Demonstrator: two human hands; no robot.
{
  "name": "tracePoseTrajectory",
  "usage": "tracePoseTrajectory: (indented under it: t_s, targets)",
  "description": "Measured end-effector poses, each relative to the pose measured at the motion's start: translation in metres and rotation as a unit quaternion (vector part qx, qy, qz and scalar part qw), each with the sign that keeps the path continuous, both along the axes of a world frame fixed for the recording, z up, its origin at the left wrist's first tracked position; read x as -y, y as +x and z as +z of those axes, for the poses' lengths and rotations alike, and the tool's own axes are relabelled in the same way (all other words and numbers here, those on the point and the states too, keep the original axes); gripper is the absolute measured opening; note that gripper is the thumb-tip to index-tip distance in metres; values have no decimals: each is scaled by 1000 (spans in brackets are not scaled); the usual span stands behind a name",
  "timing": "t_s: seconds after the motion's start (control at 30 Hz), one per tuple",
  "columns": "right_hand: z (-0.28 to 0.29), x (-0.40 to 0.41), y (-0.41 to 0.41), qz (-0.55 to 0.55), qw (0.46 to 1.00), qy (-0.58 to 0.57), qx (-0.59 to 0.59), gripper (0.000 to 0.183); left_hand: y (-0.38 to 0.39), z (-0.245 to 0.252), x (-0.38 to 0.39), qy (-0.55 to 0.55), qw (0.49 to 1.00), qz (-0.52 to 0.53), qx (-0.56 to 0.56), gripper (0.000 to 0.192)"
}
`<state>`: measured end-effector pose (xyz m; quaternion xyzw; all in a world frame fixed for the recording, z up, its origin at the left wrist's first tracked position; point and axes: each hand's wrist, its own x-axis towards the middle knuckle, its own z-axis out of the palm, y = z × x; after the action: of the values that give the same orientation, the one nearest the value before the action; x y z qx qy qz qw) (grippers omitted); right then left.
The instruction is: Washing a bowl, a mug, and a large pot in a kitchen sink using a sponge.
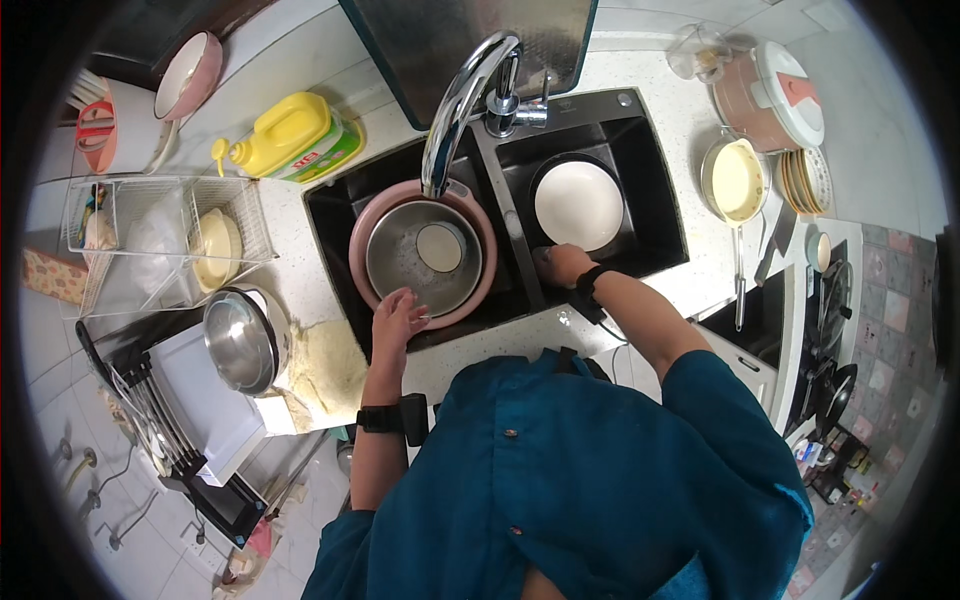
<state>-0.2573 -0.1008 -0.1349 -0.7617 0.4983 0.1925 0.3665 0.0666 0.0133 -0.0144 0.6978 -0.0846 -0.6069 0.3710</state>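
My left hand is at the near edge of a steel basin, fingers apart, with nothing seen in it. The basin sits inside a pink basin in the left bowl of the black sink. Inside the steel basin lies a small pale bowl, with a few suds around it. Curled at the near left of the right bowl, my right hand is against something dark and grey that I cannot make out. Beside it, a white plate or bowl rests on a dark round thing in the right bowl.
A chrome faucet arches over the left bowl. Left stand a yellow detergent bottle, a wire rack, steel bowls and a cloth. Right are a lidded pot, a yellow bowl, stacked dishes and a knife.
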Motion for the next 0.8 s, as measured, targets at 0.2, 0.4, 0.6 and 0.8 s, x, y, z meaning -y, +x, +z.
tracePoseTrajectory:
  t_s: [0.2,0.4,0.6,0.8]
  targets:
    - [-15,-4,9,37,998,-12,-51,27,-3,1,4,16,1000,-23,3,39]
    - [-39,-7,7,47,994,16,-100,22,-5,4,7,32,999,-29,1,39]
    - [-40,-6,1,38,994,45,-94,23,-5,2,9,30,999,-33,-10,41]
    - [19,13,-1,43,999,21,1,24,3,-18,12,28,998,-36,-36,44]
